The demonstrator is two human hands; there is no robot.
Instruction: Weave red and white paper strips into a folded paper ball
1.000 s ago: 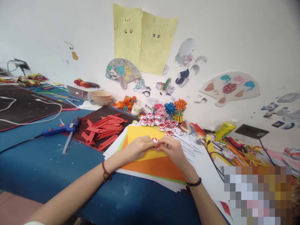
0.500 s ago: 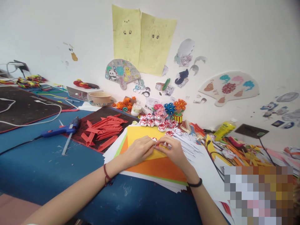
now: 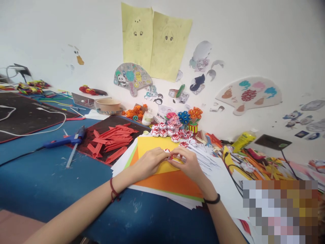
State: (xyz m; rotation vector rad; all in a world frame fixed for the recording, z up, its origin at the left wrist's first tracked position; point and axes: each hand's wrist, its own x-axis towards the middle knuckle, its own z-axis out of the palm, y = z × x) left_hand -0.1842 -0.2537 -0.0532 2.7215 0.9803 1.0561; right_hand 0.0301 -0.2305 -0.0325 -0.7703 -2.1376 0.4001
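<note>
Both hands meet over a stack of coloured paper, yellow on top, then orange, green and white. My left hand and my right hand pinch a small red-and-white folded paper piece between their fingertips. Most of that piece is hidden by the fingers. Just beyond them lie several finished-looking red-and-white paper balls. White folded paper strips are spread right of my right hand.
Red folded strips lie on a dark mat to the left, beside a blue glue gun. A bowl, a small bottle and paper flowers stand near the wall. A yellow bottle and paper scraps clutter the right.
Hands stay in nearly the same place, with only slight finger movement around the red-and-white piece. The view has shifted a little.
</note>
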